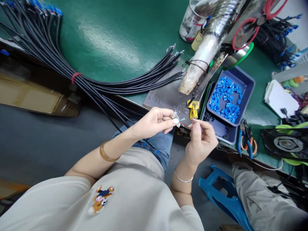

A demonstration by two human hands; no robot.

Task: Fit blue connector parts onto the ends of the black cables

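Observation:
My left hand point(160, 121) pinches the end of a black cable close to the bench edge. Whitish wrapping is bunched at its fingertips, and thin colored wires point(182, 119) stick out of the cable end to the right. Just right of those wires is my right hand point(201, 136), its thumb and fingertips pressed together; whether a wire lies between them is too small to make out. A yellow wire stripper point(193, 109) lies on the dark work board point(166, 93) just beyond both hands. A bundle of black cables point(96, 83), tied with a red band, crosses the bench to the left.
A tray of blue connectors point(227, 98) sits over another tray point(231, 134) holding small black parts. Blue-handled pliers point(246, 141) lie to the right. A silvery duct point(199, 61) hangs over the board. A blue stool point(221, 192) and a seated co-worker's leg point(255, 192) are at lower right.

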